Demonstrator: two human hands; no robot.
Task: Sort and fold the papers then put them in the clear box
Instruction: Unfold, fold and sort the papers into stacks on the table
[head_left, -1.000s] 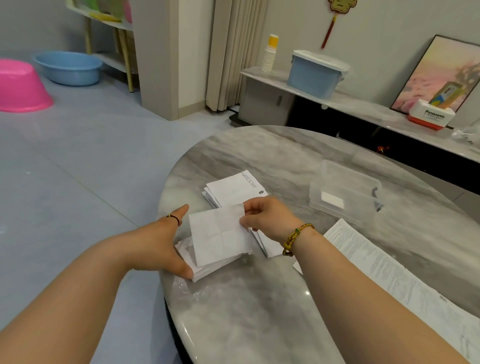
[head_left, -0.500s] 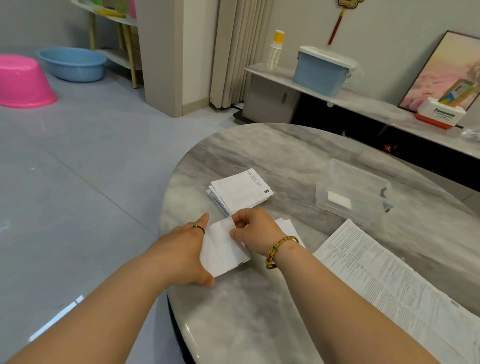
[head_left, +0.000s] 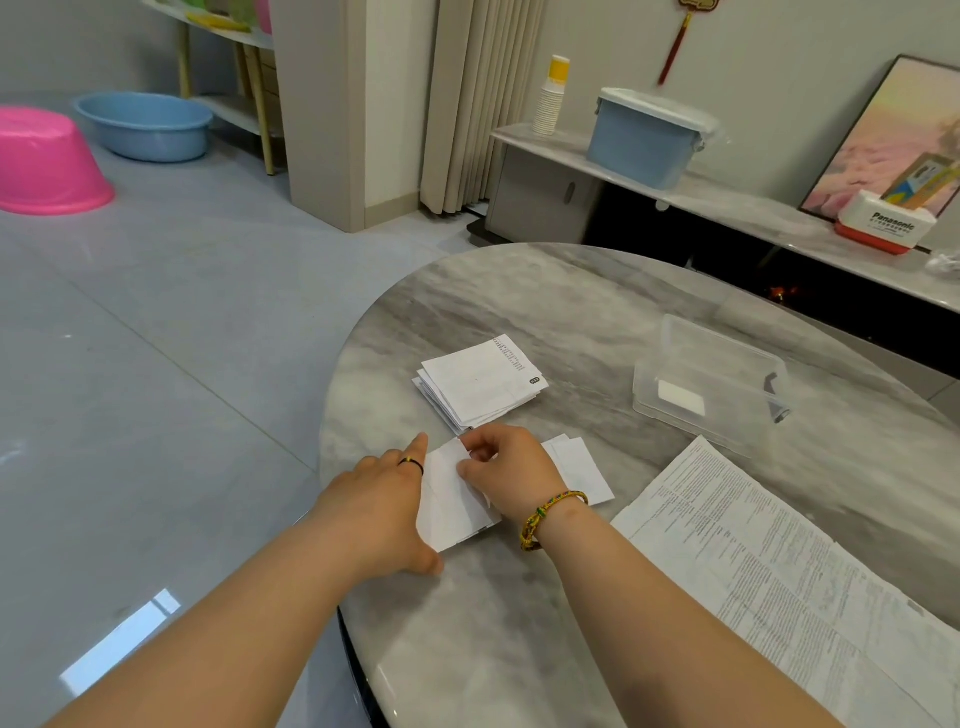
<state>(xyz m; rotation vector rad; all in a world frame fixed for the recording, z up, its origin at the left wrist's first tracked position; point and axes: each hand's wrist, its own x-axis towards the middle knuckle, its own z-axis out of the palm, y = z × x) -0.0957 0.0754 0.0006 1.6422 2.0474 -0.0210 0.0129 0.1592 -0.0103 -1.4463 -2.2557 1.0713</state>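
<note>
I see my left hand (head_left: 382, 512) lying flat, fingers straight, pressing the left side of the white folded paper (head_left: 454, 506) on the marble table (head_left: 519, 649). My right hand (head_left: 514, 467) pinches its top edge. The clear box (head_left: 727, 353) sits well apart, on the right.

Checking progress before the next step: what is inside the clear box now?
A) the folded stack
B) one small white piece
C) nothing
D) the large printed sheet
B: one small white piece lies in the clear box; the folded stack and large printed sheet lie outside it.
</note>
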